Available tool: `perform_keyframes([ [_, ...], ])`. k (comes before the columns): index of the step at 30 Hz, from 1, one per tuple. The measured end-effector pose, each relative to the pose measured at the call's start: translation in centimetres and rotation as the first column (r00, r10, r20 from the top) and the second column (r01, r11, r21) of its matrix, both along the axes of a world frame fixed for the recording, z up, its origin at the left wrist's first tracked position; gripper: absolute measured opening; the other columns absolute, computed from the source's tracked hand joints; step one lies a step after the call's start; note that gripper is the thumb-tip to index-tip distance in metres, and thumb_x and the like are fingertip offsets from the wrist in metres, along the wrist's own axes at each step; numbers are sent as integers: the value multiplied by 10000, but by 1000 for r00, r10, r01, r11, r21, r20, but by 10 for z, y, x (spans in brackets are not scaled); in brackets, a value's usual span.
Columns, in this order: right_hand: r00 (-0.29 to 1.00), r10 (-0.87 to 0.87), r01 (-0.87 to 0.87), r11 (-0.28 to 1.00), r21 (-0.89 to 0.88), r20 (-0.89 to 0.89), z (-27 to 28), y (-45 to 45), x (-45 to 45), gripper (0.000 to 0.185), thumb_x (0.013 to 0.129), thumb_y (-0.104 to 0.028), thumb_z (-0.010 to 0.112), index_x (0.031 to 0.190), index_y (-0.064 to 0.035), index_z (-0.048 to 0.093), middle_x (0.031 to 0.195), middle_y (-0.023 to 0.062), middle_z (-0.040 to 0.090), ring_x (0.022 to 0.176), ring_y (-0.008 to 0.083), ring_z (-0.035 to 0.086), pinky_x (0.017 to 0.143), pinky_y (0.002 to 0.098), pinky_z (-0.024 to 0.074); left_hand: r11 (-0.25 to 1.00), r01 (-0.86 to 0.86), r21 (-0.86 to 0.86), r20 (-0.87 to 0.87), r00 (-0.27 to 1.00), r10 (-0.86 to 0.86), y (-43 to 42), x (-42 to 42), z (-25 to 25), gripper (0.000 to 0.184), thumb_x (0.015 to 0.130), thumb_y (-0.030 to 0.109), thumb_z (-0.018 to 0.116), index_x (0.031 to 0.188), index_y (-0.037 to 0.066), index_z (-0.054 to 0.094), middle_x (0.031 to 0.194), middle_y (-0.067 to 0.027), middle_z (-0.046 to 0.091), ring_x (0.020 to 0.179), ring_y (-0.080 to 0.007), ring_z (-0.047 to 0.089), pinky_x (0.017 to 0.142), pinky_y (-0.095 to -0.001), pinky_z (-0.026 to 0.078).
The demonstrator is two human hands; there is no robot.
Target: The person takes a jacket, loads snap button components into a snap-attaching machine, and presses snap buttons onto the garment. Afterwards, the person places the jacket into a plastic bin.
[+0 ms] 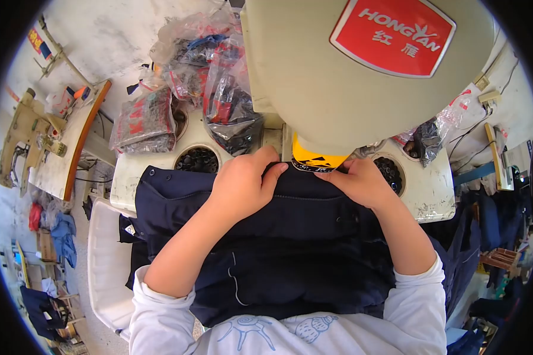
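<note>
A dark navy garment (pixel 266 228) lies over the front of the machine table and down across my lap. My left hand (pixel 246 180) pinches its upper edge between thumb and fingers, just left of the yellow guard. My right hand (pixel 361 180) grips the same edge on the other side, its fingertips partly hidden behind the guard. Between my hands the yellow and black guard (pixel 320 155) hangs under the cream machine head (pixel 296 71), close over the cloth. Small round snaps (pixel 152 173) show near the garment's left corner.
Round wells in the machine table (pixel 127 177) hold dark small parts, left (pixel 198 160) and right (pixel 388 174). Plastic bags (pixel 142 121) of dark pieces crowd the back left. A white bin (pixel 103 254) stands at left, a sewing machine (pixel 26 139) beyond.
</note>
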State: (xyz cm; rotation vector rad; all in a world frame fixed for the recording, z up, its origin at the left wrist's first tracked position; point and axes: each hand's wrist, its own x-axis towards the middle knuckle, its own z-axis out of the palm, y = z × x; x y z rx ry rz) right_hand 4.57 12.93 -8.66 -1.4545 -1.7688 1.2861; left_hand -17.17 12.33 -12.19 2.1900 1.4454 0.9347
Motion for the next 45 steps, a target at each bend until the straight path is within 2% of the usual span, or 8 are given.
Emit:
perform_keyframes([
  [11, 995, 39, -30, 994, 104, -90, -25, 3, 0, 331, 841, -191, 642, 1104, 9, 615, 950, 97, 684, 888, 147, 633, 804, 298, 477, 1000, -14, -15, -69, 998, 13, 2, 0, -11, 194, 857, 262, 601, 848, 73, 561, 606, -147, 585, 603, -357, 596, 533, -452, 452],
  [17, 982, 66, -83, 993, 84, 180, -26, 6, 4, 340, 858, -233, 618, 1087, 18, 623, 892, 152, 682, 879, 194, 655, 791, 322, 488, 1000, -17, 17, -91, 996, 18, 2, 0, -12, 212, 860, 283, 595, 843, 75, 563, 596, -137, 586, 589, -350, 595, 528, -446, 453],
  [26, 994, 66, -76, 991, 112, 92, -35, 9, 4, 298, 858, -227, 610, 1037, 8, 649, 801, 143, 669, 708, 186, 626, 679, 311, 479, 996, -14, 93, -59, 998, 20, 6, 0, -18, 212, 857, 280, 597, 845, 70, 571, 610, -141, 593, 600, -349, 598, 526, -443, 459],
  [29, 949, 64, -81, 996, 40, 309, -1, -1, -2, 252, 856, -212, 614, 965, 11, 657, 714, 110, 634, 617, 158, 556, 623, 291, 456, 1000, -17, 19, -99, 995, 19, 0, -2, -4, 164, 836, 172, 610, 950, 54, 617, 697, -157, 617, 632, -329, 606, 573, -390, 470],
  [33, 985, 174, -173, 980, 96, -6, -21, -37, 3, 202, 850, -194, 629, 888, 4, 628, 723, 111, 612, 625, 163, 550, 610, 293, 452, 954, 185, -234, 65, 982, -175, -24, -31, 21, 189, 837, 195, 634, 797, 11, 621, 616, -143, 558, 540, -231, 562, 534, -333, 433],
  [37, 947, 274, -300, 941, 157, 165, -31, -52, 14, 179, 834, -157, 642, 911, 4, 630, 776, 108, 645, 691, 178, 619, 632, 305, 482, 951, -274, -142, -209, 948, 242, -2, -94, -1, 113, 777, 141, 666, 821, 38, 655, 658, -105, 612, 636, -228, 615, 602, -332, 468],
  [40, 971, 229, -234, 969, 82, 66, -30, -53, 27, 156, 820, -123, 647, 914, 1, 638, 793, 114, 652, 693, 178, 625, 640, 292, 496, 945, -304, -123, -305, 918, 255, 6, -109, -9, 108, 742, 145, 683, 825, 76, 669, 720, -82, 637, 689, -242, 628, 630, -342, 482],
  [45, 953, -184, 53, 884, 464, 241, -17, -31, 69, 156, 787, -85, 658, 915, 5, 649, 848, 124, 641, 702, 217, 626, 633, 312, 497, 967, -255, -23, -405, 886, 224, 7, -94, -23, 84, 698, 150, 684, 773, 112, 673, 819, -51, 635, 732, -260, 628, 647, -357, 496],
])
